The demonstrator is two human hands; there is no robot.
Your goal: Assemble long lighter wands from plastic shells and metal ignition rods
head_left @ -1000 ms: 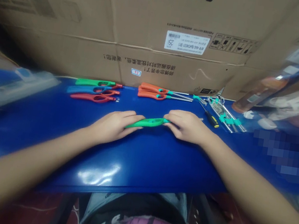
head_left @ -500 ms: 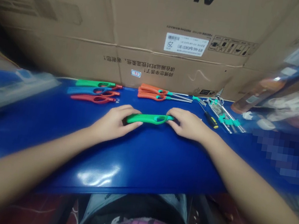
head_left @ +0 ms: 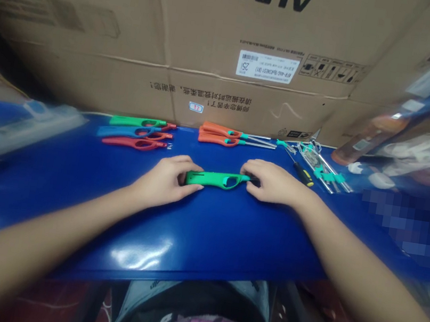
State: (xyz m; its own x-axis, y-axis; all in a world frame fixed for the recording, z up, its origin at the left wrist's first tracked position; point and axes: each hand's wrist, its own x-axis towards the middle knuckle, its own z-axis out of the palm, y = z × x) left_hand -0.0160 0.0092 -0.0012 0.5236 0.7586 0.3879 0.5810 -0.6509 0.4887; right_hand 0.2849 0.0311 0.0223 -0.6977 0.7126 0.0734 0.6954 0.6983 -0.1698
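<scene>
A green long-nosed lighter (head_left: 212,179) with a teal trigger lies level between my two hands, over the blue table. My left hand (head_left: 167,178) grips the rear end of its handle between thumb and fingers. At the front end, my right hand (head_left: 266,182) pinches the nozzle, most of which its fingers hide. Beyond them lie orange lighters (head_left: 219,136) with metal tubes pointing right. To the left sit several coloured lighter bodies without tubes, among them a blue one (head_left: 124,131) and a red one (head_left: 132,143).
Metal tubes with teal parts (head_left: 321,169) lie at the back right beside a black-and-yellow screwdriver (head_left: 302,172). A large cardboard box (head_left: 110,75) walls off the back. A bottle (head_left: 370,138) leans at right; a translucent plastic container (head_left: 21,132) stands at left.
The green lighter has come slightly nearer to me and turned a little, showing more of its side. Both hands still hold its ends.
</scene>
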